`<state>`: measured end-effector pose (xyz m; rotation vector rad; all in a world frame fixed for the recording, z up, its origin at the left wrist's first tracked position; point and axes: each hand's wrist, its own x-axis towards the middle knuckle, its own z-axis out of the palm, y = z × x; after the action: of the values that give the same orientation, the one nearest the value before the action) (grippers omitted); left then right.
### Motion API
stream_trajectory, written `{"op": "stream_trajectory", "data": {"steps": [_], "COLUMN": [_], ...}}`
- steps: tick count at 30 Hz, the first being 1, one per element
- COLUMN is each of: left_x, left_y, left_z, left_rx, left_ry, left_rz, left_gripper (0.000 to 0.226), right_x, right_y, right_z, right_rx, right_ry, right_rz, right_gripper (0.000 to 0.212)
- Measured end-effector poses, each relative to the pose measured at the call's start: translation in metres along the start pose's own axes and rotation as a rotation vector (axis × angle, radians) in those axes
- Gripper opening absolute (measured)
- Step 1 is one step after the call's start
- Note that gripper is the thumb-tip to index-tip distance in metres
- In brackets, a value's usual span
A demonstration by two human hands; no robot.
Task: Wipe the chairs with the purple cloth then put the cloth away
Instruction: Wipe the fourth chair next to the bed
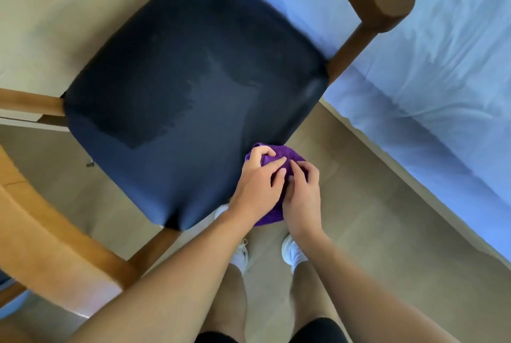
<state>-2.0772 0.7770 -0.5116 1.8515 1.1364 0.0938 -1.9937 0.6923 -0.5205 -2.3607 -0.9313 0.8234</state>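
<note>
Above the chair's dark seat [193,80], left hand [255,185] and right hand [301,199] both clutch the purple cloth [284,154].

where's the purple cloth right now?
Head view, lower centre-right: the purple cloth is bunched up, gripped by the left hand and right hand, at the near right edge of the dark chair seat.

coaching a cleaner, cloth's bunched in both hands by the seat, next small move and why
Probably lay the purple cloth on the chair seat and wipe its far part: left hand and right hand grip it at the near edge; the damp patch covers only the middle.
</note>
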Motion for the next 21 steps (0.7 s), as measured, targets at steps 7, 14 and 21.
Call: {"op": "stream_trajectory", "data": {"steps": [7, 14, 21], "left_x": [0.034, 0.067, 0.090], "left_y": [0.020, -0.002, -0.046], "left_z": [-0.056, -0.088, -0.073], "left_rx": [0.052, 0.421, 0.480], "left_ry": [0.496, 0.564, 0.353], "left_rz": [0.110, -0.118, -0.195], "left_gripper": [0.032, 0.055, 0.055], "right_x": [0.061, 0.117, 0.138], "right_y": [-0.066, -0.111, -0.099], "right_z": [-0.013, 0.003, 0.043], "right_rx": [-0.036, -0.311, -0.470], "right_ry": [0.233, 0.208, 0.127], "right_rz": [-0.354, -0.407, -0.387], "right_gripper": [0.036, 0.056, 0.049]}}
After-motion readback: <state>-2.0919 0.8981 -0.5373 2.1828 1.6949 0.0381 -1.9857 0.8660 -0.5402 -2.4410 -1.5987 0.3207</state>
